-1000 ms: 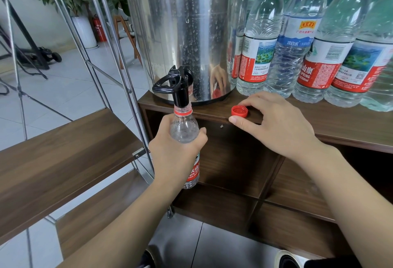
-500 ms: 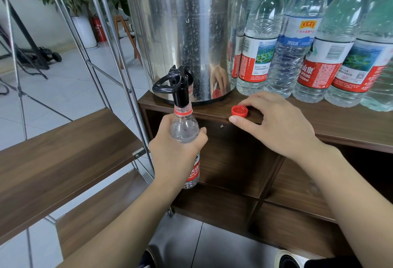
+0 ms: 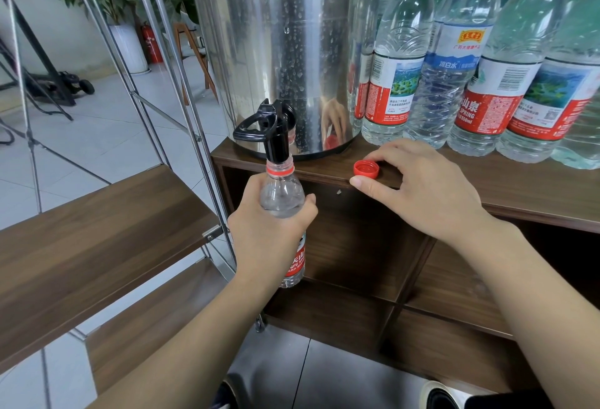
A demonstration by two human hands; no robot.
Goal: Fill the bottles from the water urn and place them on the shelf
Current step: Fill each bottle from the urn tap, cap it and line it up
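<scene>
The filling step looks to be in hand; the left hand (image 3: 271, 230) is wrapped round an uncapped bottle (image 3: 281, 194), holding it upright with its mouth right under the black tap (image 3: 276, 136) of the steel water urn (image 3: 279, 51); whether water is running I cannot tell. The right hand (image 3: 422, 188) rests on the cabinet top (image 3: 519, 191), fingers loosely curved beside the red cap (image 3: 366, 169) at about ten o'clock from it, touching or not I cannot tell. Next comes capping, then the wooden shelf (image 3: 97, 233) at nine o'clock. At two o'clock the row of bottles (image 3: 480, 67) shows "SPRING", "550ml" and a blue label, "凉白水".
</scene>
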